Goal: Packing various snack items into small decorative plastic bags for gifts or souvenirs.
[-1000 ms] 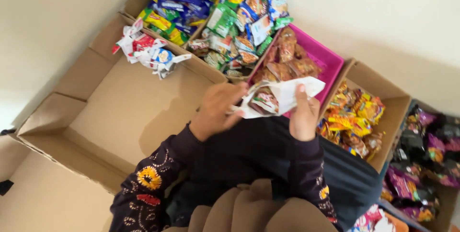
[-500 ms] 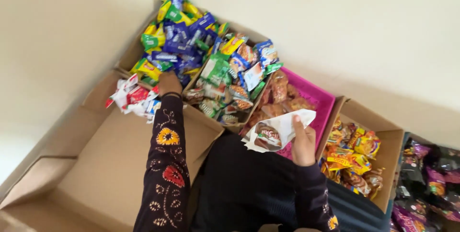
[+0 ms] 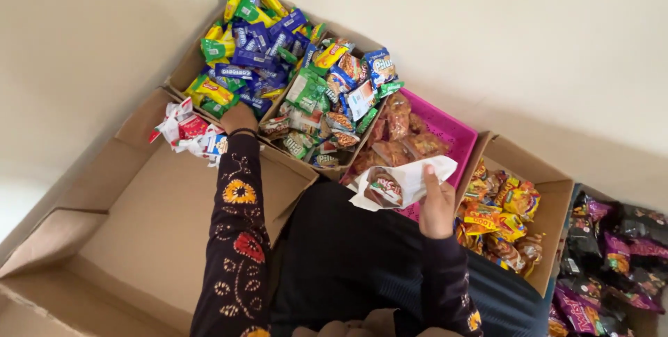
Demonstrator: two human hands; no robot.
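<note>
Barely shifted, left hand [image 3: 239, 118] stays at blue packets [image 3: 254, 59]; right hand [image 3: 436, 205] keeps white bag [image 3: 402, 182].

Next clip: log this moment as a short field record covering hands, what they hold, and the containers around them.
left hand: stretched out to the box of blue, green and yellow packets, at its near edge; grip hidden
right hand: holds a white bag with a snack packet showing in its mouth
big cardboard box: a few red and white packets in its far corner
pink basket: brown packets
box at right: yellow and orange packets
</note>
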